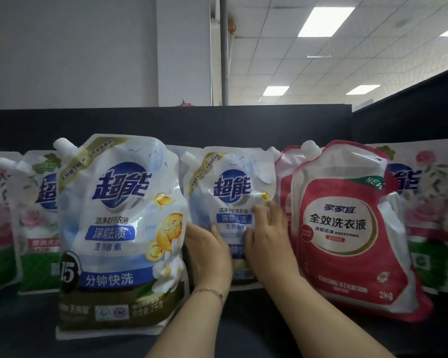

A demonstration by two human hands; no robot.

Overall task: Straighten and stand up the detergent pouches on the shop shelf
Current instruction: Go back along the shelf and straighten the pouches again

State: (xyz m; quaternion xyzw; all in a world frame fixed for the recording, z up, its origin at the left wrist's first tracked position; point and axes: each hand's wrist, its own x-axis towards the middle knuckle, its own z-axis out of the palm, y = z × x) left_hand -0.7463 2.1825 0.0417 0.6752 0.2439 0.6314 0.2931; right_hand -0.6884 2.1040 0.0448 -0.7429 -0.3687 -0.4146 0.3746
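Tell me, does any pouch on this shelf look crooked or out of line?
Yes: the red pouch tilts, top leaning left, and sits further forward than the rest. The left hand holds the small blue pouch.

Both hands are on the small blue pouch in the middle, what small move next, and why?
Probably slide the small blue pouch forward: it sits further back than the large blue pouch and red pouch, with your left hand at its edge and right hand flat on its front.
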